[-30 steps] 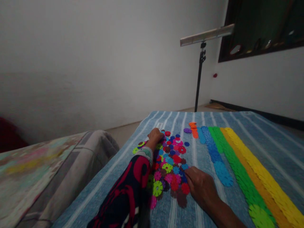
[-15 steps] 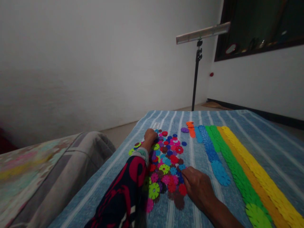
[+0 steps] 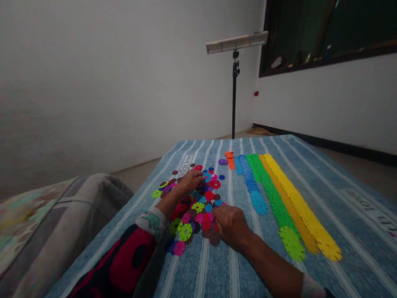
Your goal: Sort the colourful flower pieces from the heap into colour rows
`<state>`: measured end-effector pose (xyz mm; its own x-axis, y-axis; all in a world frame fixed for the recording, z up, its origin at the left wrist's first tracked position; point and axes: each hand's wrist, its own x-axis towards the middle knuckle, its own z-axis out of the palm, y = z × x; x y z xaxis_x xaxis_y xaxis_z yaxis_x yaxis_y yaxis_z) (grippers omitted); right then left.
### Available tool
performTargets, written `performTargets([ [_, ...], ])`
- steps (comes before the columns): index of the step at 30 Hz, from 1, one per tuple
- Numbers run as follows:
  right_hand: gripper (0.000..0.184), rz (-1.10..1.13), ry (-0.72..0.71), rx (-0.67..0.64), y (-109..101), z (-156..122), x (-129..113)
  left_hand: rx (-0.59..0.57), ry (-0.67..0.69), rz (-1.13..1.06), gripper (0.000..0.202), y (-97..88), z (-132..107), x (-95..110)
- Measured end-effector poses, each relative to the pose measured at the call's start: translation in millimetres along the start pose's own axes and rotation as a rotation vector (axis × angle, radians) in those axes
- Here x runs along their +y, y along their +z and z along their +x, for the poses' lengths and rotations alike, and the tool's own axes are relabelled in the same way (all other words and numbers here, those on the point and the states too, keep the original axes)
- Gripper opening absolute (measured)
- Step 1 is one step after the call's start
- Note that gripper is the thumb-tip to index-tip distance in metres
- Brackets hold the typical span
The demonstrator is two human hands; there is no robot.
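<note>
A loose pile of notched, flower-shaped plastic discs [image 3: 198, 207] in mixed colours lies on the striped blue cloth. My left hand [image 3: 191, 181] is over the far part of the pile, fingers curled down beside a light blue disc [image 3: 207, 177]. At the pile's right edge is my right hand [image 3: 232, 227], closed with thumb and fingers pressed together; whatever is in it is hidden. Right of the pile run overlapping rows of yellow discs [image 3: 288, 194], orange-yellow discs [image 3: 281, 192], green discs [image 3: 269, 188] and blue discs [image 3: 248, 171]. A short orange row [image 3: 230, 159] and purple discs [image 3: 223, 162] lie farther back.
The striped cloth [image 3: 310, 174] covers the table up to its far edge. A lamp on a black stand [image 3: 234, 95] rises behind it. On the left is a grey draped cloth [image 3: 93, 207] beside a patterned cover [image 3: 27, 223]. A dark window [image 3: 325, 33] is at upper right.
My left hand has come from the pile's far left edge to the right, over its far middle. My right hand stays at the pile's right edge. The whole view has turned somewhat right.
</note>
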<state>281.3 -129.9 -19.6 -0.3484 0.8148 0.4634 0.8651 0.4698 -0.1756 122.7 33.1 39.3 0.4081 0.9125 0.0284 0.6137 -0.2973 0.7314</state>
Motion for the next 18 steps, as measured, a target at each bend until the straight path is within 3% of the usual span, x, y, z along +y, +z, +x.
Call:
performTargets([
  [5,0.005,0.056,-0.166,-0.038,-4,-2,-14,-0.144,0.148,-0.007,0.015,33.9,-22,37],
  [9,0.009,0.045,-0.176,-0.137,-6,-2,-22,-0.242,0.204,0.027,0.017,57.2,-32,68],
  [18,0.019,0.055,-0.186,-0.195,-13,-3,-26,-0.386,0.445,0.247,0.008,104.0,-22,113],
])
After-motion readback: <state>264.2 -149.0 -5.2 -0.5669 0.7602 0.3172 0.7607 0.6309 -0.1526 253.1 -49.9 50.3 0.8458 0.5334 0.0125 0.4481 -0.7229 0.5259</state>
